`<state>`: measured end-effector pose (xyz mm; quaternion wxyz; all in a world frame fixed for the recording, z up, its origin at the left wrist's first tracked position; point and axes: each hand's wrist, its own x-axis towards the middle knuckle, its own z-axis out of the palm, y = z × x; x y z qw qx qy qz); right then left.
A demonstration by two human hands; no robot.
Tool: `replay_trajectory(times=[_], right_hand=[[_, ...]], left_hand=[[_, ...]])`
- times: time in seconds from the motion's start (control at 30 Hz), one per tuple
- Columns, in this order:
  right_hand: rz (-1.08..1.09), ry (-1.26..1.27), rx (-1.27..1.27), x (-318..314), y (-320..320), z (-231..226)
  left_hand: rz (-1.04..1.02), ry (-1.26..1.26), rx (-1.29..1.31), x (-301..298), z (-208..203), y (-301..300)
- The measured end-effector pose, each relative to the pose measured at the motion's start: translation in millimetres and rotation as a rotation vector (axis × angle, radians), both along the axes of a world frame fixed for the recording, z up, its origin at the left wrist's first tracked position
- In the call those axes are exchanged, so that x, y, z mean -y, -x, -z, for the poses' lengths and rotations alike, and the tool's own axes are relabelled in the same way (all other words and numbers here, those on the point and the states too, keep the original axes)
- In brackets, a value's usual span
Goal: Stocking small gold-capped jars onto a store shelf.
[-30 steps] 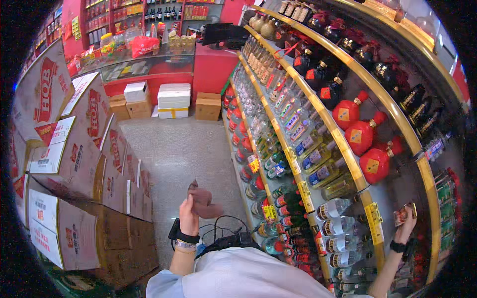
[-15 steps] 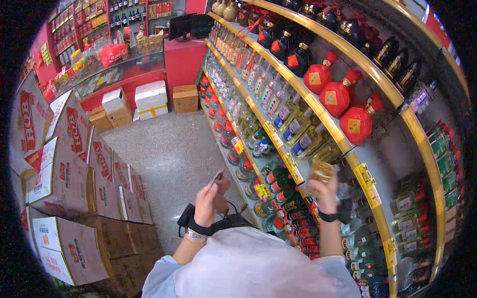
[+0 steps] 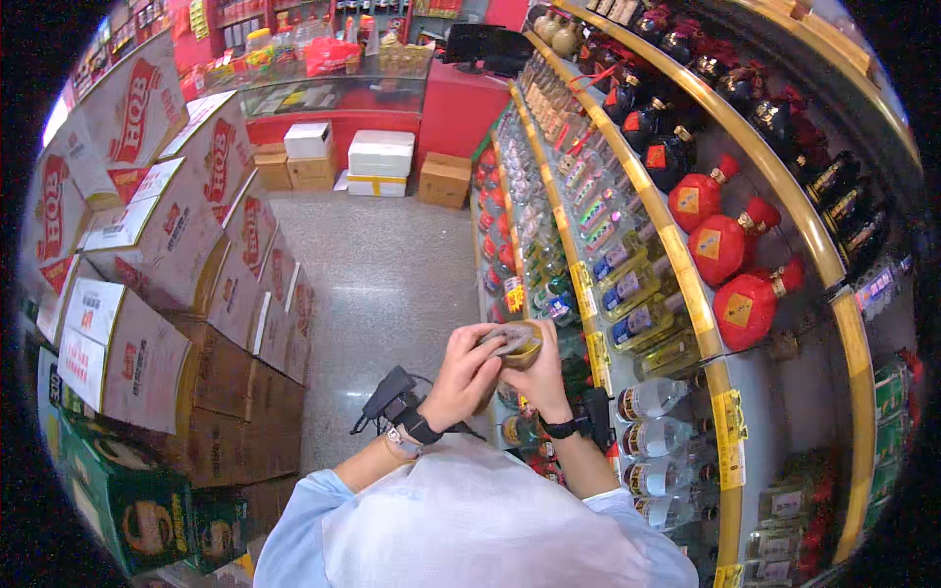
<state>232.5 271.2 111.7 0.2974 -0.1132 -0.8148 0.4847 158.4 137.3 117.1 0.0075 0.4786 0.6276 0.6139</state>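
Observation:
In front of my chest, both hands meet around a yellowish-amber jar-like container (image 3: 526, 353). My right hand (image 3: 541, 380) is closed round its right side and underside. My left hand (image 3: 465, 376) presses a grey cloth (image 3: 511, 339) against the container's top and near side, its fingers bent over the cloth. The container looks tilted, and its lower part is hidden by my hands. Dark bands circle both wrists. Just right of my hands are shelves of bottles, with clear bottles (image 3: 655, 438) lying on their sides close to my right forearm.
Stacked white cartons (image 3: 147, 220) and green boxes (image 3: 127, 490) line the left side. Yellow-edged shelves (image 3: 676, 245) run along the right, carrying round red bottles (image 3: 745, 309). Grey floor (image 3: 392, 265) leads to a glass counter (image 3: 333, 93), with white foam boxes (image 3: 380, 162) before it.
My right hand has brought the container leftward from beside the shelf to my left hand. The cloth in my left hand now touches it. The view has turned, so the shelves sit farther right.

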Motion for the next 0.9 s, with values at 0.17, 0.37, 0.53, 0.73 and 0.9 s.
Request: replay_trajectory(times=[0.17, 0.37, 0.53, 0.73, 0.9], right_hand=[[-0.009, -0.173, 0.066, 8, -3, -10], [-0.090, -0.156, 0.092, -8, -4, -8], [-0.131, -0.187, 0.106, -15, -7, 2], [-0.232, -0.060, 0.104, -18, -9, 0], [-0.148, -0.111, 0.125, -17, -9, -7]], left_hand=[[-0.035, 0.074, 0.022, -4, 0, 9], [-0.058, 0.059, -0.052, -5, -2, 4], [-0.036, 0.034, -0.122, -6, -5, 14], [0.127, 0.011, -0.173, -9, -6, 14], [-0.017, 0.014, -0.156, -17, -6, 10]])
